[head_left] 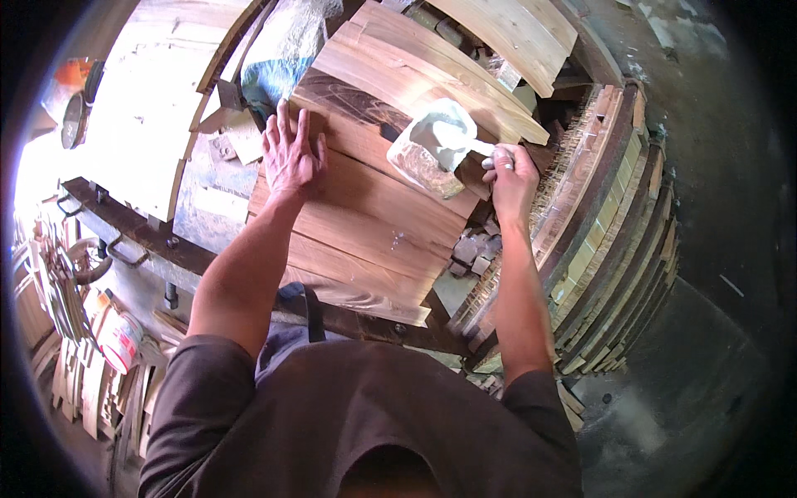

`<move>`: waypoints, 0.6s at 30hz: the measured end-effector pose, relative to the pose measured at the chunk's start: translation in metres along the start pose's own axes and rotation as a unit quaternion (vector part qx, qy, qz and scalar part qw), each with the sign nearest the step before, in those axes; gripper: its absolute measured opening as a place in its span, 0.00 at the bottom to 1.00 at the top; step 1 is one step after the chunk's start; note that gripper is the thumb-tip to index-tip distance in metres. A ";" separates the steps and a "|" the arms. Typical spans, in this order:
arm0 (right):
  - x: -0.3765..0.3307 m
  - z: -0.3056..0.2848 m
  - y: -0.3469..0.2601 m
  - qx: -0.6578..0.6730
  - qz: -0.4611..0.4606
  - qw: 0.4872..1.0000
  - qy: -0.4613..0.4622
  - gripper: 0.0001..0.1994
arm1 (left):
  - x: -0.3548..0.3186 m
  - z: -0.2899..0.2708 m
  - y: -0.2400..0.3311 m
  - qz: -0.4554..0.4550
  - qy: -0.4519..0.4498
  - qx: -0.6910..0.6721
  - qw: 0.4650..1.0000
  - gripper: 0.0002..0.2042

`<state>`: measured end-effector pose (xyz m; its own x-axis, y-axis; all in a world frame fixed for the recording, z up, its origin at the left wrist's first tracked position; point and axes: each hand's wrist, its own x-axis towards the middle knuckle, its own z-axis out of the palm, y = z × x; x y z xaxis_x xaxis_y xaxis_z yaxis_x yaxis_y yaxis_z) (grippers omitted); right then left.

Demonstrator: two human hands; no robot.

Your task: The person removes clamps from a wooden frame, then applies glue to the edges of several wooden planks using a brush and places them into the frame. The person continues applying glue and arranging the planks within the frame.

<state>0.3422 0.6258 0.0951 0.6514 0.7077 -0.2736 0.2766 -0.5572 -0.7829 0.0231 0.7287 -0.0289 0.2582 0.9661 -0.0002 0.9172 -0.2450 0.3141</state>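
Wooden boards (365, 207) on the bench are lying under my left hand (290, 158), pressing flat with fingers spread, while my right hand (508, 170) is gripping a white brush (461, 143) in the glue tub (432, 149), probably loading it before spreading evenly.

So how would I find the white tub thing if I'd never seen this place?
Start at the wide brown wooden boards across the workbench. Near their far right edge sits a clear plastic tub smeared with white paste. The right hand dips a white-coated tool into it; everything around it is bare wood.
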 end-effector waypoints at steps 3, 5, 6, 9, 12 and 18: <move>0.005 -0.011 0.016 0.166 0.125 0.978 0.012 0.10 | -0.002 0.001 -0.002 -0.004 -0.002 0.010 1.000 0.30; 0.006 -0.014 0.030 0.312 0.214 0.925 0.022 0.09 | -0.001 0.004 -0.006 0.001 0.003 0.014 1.000 0.30; 0.006 -0.015 0.036 0.368 0.260 0.892 0.032 0.08 | -0.001 0.004 -0.007 -0.001 0.000 0.015 1.000 0.31; 0.005 -0.021 0.072 0.444 0.350 0.824 0.034 0.08 | 0.001 0.004 -0.005 0.002 0.000 0.010 1.000 0.31; -0.006 -0.024 0.083 0.506 0.382 0.773 0.005 0.08 | 0.001 0.004 -0.004 0.007 0.004 0.003 1.000 0.31; -0.023 -0.043 0.092 0.464 0.355 0.811 0.030 0.10 | 0.003 -0.001 -0.001 0.001 -0.002 -0.001 1.000 0.32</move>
<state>0.3827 0.5395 0.0535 0.4546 0.3146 -0.8333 -0.8158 -0.2285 -0.5313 0.0222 0.7321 -0.0281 0.2611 0.9653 -0.0030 0.9163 -0.2469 0.3154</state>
